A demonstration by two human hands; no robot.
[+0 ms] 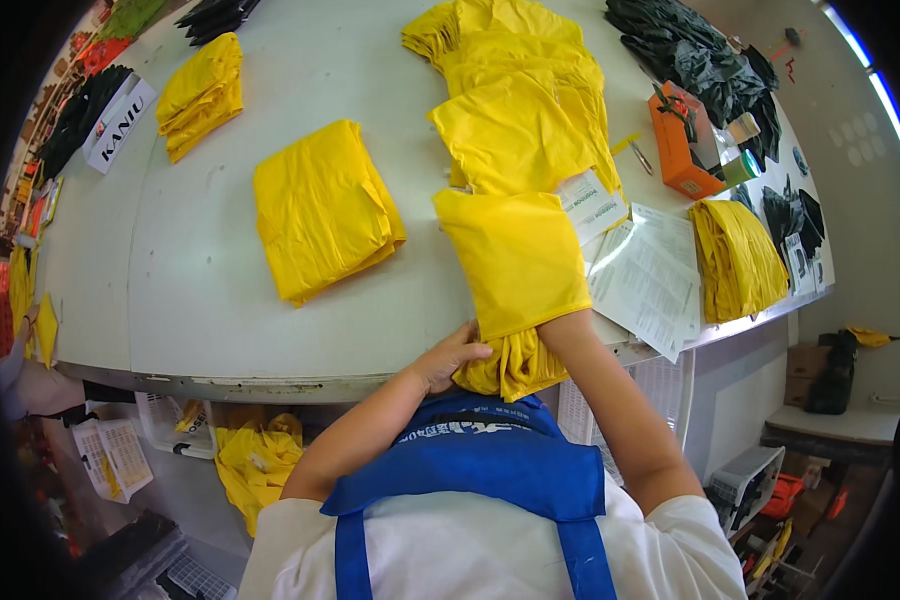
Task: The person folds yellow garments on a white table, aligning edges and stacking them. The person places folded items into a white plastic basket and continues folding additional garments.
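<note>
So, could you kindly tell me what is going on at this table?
A person in a blue apron is at a white table, working with both hands on a yellow pouch-like piece at the table's near edge. The left hand grips bunched yellow fabric at its near end; the right hand goes under its near right corner, fingers hidden. Beyond it lie overlapping yellow pieces, with a folded yellow bundle to the left and printed sheets to the right.
</note>
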